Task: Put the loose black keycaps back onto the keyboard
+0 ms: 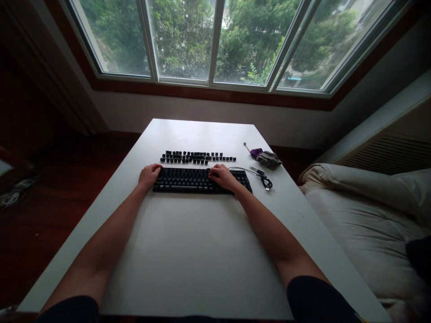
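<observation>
Grip of the left hand (149, 176) is touching the keyboard's upper left corner, its closure unclear; the right hand (222, 175) is bringing its fingertips close together over the keys, right of centre in the frame, and whether they are pinching a cap is impossible to tell. Nearest, the surface (195, 242) is filling the lower middle, with the keyboard (182, 183) lying beyond, at centre. Keys are showing across much of it, though dimness is hiding any bare spots. Just past it, many caps (163, 159) are lying loose in rough rows, so work is seemingly standing partway. Right of them, a cable (267, 183) is lying coiled near a grey cloth (269, 159).
</observation>
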`<state>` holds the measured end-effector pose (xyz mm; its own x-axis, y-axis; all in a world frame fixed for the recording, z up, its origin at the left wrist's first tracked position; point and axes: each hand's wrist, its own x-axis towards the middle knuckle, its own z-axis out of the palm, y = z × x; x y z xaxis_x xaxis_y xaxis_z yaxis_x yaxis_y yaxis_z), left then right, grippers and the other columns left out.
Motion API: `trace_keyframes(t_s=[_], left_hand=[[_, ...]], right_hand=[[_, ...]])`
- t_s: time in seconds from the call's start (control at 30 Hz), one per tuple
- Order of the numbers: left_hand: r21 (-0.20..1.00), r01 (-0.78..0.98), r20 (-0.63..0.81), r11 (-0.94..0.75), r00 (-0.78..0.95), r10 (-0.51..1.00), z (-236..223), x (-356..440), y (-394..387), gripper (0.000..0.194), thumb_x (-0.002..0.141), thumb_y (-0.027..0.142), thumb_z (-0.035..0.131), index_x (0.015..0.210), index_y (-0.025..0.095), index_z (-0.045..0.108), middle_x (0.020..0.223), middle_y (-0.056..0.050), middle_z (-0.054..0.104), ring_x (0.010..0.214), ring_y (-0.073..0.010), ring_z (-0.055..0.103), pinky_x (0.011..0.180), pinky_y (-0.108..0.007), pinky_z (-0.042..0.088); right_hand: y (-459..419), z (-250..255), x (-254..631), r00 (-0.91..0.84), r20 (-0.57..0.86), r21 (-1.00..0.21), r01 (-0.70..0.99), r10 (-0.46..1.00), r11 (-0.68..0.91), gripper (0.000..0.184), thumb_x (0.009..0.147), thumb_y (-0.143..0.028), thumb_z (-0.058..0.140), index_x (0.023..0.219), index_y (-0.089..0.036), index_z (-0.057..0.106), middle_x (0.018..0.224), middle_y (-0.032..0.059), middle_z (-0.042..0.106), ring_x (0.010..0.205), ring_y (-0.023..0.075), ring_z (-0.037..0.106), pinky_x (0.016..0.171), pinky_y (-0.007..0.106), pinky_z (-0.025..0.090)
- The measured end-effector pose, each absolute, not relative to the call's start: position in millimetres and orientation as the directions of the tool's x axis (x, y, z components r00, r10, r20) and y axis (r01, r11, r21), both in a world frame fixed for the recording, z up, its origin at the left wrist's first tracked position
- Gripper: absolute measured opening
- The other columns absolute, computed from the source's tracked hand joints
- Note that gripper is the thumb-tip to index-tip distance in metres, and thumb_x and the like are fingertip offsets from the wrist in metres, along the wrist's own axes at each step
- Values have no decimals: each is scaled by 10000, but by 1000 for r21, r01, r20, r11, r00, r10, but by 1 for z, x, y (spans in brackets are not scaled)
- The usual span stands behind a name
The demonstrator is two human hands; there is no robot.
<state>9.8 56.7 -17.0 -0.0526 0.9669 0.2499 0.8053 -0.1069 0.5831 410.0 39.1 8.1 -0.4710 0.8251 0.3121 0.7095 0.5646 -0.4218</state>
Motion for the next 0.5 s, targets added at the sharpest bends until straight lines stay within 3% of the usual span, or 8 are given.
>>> trace_keyframes(t_s=[0.23, 0.5], left_hand=[[630, 767, 263, -125, -58, 963, -20, 7, 59, 336, 882, 356, 522, 1071, 250, 779, 1124, -36, 745, 1037, -222, 663, 941, -310, 489], [562, 812, 298, -158, -21, 954, -16, 12, 54, 379, 910, 390, 509, 1153, 245, 761, 1094, -55, 742, 1012, -230, 642, 973, -344, 485]], right_hand=[[40, 7, 407, -443, 261, -391, 764, 858, 514, 87, 897, -313, 698, 922, -238, 733, 1040, 72, 635, 993, 245, 530, 876, 360, 413], [26, 1, 400, -371, 382, -362, 783, 847, 506, 90, 919, -298, 661, 946, -241, 726, 1035, 73, 647, 1025, 255, 515, 930, 388, 422]])
